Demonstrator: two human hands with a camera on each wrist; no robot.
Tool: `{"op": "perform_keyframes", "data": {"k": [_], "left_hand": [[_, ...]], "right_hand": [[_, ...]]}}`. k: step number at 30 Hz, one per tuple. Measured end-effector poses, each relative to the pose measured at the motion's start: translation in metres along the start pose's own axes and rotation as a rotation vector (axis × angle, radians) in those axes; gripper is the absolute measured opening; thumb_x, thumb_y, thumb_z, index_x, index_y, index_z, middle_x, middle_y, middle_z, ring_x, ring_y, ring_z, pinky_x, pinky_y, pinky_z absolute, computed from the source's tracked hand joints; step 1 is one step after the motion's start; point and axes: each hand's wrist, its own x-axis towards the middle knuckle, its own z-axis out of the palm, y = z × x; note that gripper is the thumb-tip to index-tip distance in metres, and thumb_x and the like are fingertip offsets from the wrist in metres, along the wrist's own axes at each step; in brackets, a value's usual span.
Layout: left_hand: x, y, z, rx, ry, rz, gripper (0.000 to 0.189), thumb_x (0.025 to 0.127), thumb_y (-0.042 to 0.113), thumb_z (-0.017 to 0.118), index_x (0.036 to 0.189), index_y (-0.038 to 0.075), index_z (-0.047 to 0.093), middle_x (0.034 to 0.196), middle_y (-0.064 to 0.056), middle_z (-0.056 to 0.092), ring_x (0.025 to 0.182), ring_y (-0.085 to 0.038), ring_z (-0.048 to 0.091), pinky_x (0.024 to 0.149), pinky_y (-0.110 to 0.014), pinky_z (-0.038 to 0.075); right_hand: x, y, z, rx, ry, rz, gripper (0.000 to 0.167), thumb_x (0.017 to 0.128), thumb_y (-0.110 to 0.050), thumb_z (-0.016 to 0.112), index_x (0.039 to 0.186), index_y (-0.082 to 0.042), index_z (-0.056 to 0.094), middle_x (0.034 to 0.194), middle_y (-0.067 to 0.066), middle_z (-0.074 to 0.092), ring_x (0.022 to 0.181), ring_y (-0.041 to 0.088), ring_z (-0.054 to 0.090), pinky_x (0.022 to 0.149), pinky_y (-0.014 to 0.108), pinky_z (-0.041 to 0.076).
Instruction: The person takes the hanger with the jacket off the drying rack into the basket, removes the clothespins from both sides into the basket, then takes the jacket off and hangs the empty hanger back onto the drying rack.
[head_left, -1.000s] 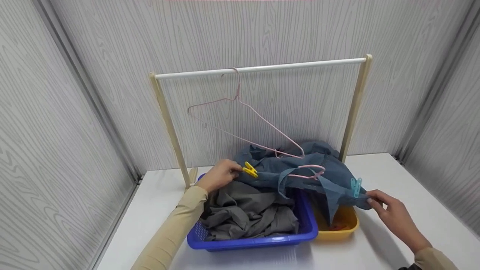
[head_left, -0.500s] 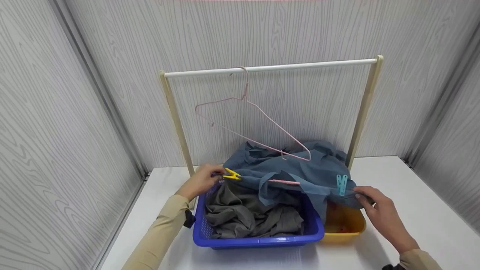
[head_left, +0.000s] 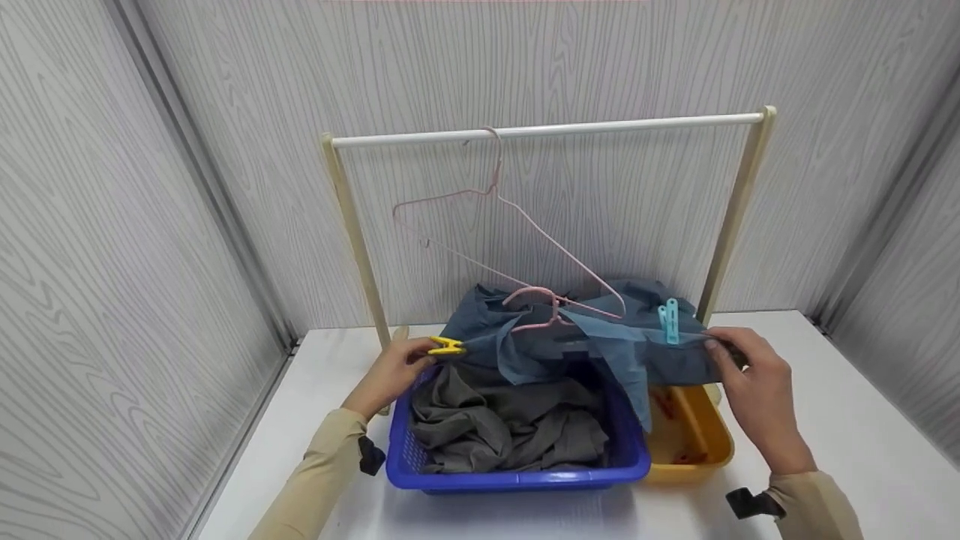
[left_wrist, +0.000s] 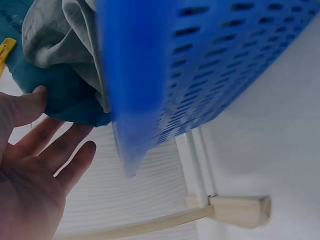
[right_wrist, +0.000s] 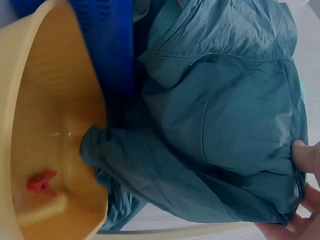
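Observation:
A dark blue zip jacket [head_left: 679, 364] is stretched between my hands over the baskets. A pink hanger [head_left: 556, 309] sits in its collar, hook up, most of it hidden by the cloth. My left hand [head_left: 391, 376] pinches the left shoulder beside a yellow clothespin [head_left: 447, 346]; in the left wrist view, the thumb lies on the blue cloth [left_wrist: 65, 95] with the fingers behind. At the other shoulder, my right hand [head_left: 761, 394] grips the edge, thumb on top, close to a light blue clothespin [head_left: 671, 322]. The right wrist view shows a sleeve [right_wrist: 145, 160] dangling by the yellow bin.
Grey cloth [head_left: 517, 431] fills the blue basket [head_left: 517, 480] in front. To its right, a yellow bin [head_left: 724, 431] holds red clothespins [right_wrist: 42, 183]. Behind stands a rack with a white rail [head_left: 630, 127], from which another pink hanger [head_left: 555, 241] hangs bare.
The left hand has shifted left and down with the yellow-clipped shoulder. My right hand has lifted its side of the jacket, and the hanger's hook has swung upright.

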Motion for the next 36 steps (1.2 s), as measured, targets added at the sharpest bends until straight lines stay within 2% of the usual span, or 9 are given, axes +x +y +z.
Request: {"op": "perform_keyframes", "data": {"k": [6,10,13,17,20,25,30,36], "left_hand": [[-0.011,-0.006,-0.005,-0.065,0.08,-0.087,0.016,0.095,0.002,0.063,0.109,0.005,0.07,0.107,-0.009,0.069,0.1,-0.024,0.066,0.089,-0.042,0.051],[-0.019,-0.007,-0.007,-0.08,0.095,-0.115,0.01,0.096,0.005,0.062,0.103,0.006,0.069,0.103,-0.009,0.069,0.098,-0.026,0.065,0.088,-0.044,0.051],[-0.027,-0.006,-0.008,-0.067,0.085,-0.129,0.005,0.097,0.006,0.062,0.098,0.006,0.066,0.101,-0.009,0.068,0.099,-0.028,0.065,0.089,-0.047,0.05],[-0.036,-0.004,-0.009,-0.079,0.085,-0.14,0.004,0.097,0.008,0.062,0.098,0.007,0.066,0.1,-0.009,0.068,0.095,-0.027,0.065,0.086,-0.045,0.051],[-0.041,-0.001,-0.012,-0.119,0.08,-0.148,0.006,0.098,0.01,0.061,0.099,0.005,0.065,0.101,-0.012,0.068,0.094,-0.028,0.065,0.083,-0.041,0.052],[-0.049,0.007,-0.017,-0.216,0.082,-0.21,0.011,0.097,0.012,0.063,0.102,0.002,0.064,0.106,-0.017,0.066,0.097,-0.034,0.065,0.082,-0.043,0.054],[-0.057,0.018,-0.019,-0.244,0.149,-0.254,0.012,0.097,0.011,0.064,0.106,0.003,0.066,0.105,-0.016,0.066,0.095,-0.036,0.066,0.079,-0.047,0.054],[-0.069,0.029,-0.02,-0.201,0.259,-0.257,0.009,0.096,0.011,0.065,0.103,0.007,0.07,0.101,-0.007,0.068,0.095,-0.024,0.065,0.077,-0.032,0.051]], "right_hand": [[-0.005,-0.008,0.012,0.041,0.057,0.044,0.02,0.095,-0.017,0.067,0.113,-0.007,0.07,0.107,0.003,0.067,0.095,0.003,0.056,0.085,0.006,0.039],[-0.01,-0.008,0.021,0.062,0.083,0.109,0.024,0.094,-0.023,0.069,0.112,-0.008,0.071,0.109,0.003,0.068,0.101,0.01,0.06,0.086,0.007,0.039],[-0.014,-0.009,0.027,0.061,0.085,0.166,0.027,0.094,-0.028,0.069,0.113,-0.009,0.071,0.112,0.004,0.068,0.107,0.021,0.061,0.088,0.009,0.039],[-0.019,-0.009,0.032,0.068,0.06,0.246,0.033,0.095,-0.033,0.067,0.118,-0.01,0.071,0.119,0.007,0.067,0.115,0.026,0.059,0.098,0.03,0.045],[-0.021,-0.009,0.034,0.085,0.036,0.297,0.038,0.095,-0.037,0.066,0.121,-0.01,0.07,0.125,0.011,0.065,0.12,0.03,0.057,0.099,0.047,0.044],[-0.021,-0.011,0.036,0.089,-0.011,0.34,0.044,0.094,-0.043,0.065,0.123,-0.01,0.068,0.129,0.017,0.062,0.118,0.039,0.057,0.093,0.05,0.048],[-0.022,-0.015,0.037,0.093,-0.031,0.347,0.045,0.094,-0.045,0.065,0.122,-0.011,0.069,0.126,0.019,0.063,0.11,0.042,0.061,0.086,0.05,0.051],[-0.026,-0.02,0.037,0.072,-0.05,0.345,0.048,0.094,-0.047,0.064,0.122,-0.009,0.068,0.125,0.02,0.063,0.108,0.042,0.062,0.087,0.052,0.051]]}}
